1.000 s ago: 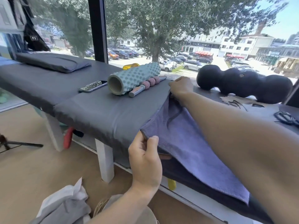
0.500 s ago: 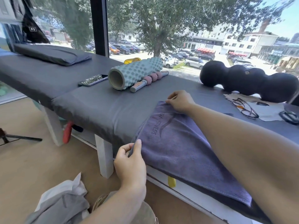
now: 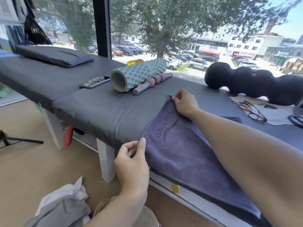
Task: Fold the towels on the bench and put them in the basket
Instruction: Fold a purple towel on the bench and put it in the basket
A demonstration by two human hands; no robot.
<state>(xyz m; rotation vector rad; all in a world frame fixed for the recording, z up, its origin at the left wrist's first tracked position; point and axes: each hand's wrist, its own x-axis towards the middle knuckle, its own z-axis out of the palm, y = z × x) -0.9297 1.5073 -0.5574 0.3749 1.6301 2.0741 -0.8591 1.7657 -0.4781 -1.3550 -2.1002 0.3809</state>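
A purple towel (image 3: 183, 151) marked YOGA FITNESS lies spread on the dark padded bench (image 3: 105, 112), its near edge hanging over the front. My left hand (image 3: 131, 163) pinches the towel's near left corner at the bench's front edge. My right hand (image 3: 184, 102) pinches the far left corner, flat on the bench top. Grey and white cloths (image 3: 62, 208) lie bunched at the bottom left beside a woven basket rim (image 3: 100, 208), mostly hidden by my left arm.
On the bench behind the towel lie a teal foam roller (image 3: 137, 76), a pink massage stick (image 3: 152, 82), a phone (image 3: 94, 81), a black peanut roller (image 3: 255, 86) and glasses (image 3: 252, 111). A dark cushion (image 3: 52, 55) lies far left. A tripod leg (image 3: 21, 141) crosses the floor.
Both hands have drawn the towel's left edge down and laid it flat on the bench. The right hand came nearer from by the rollers; the left dropped to the front edge.
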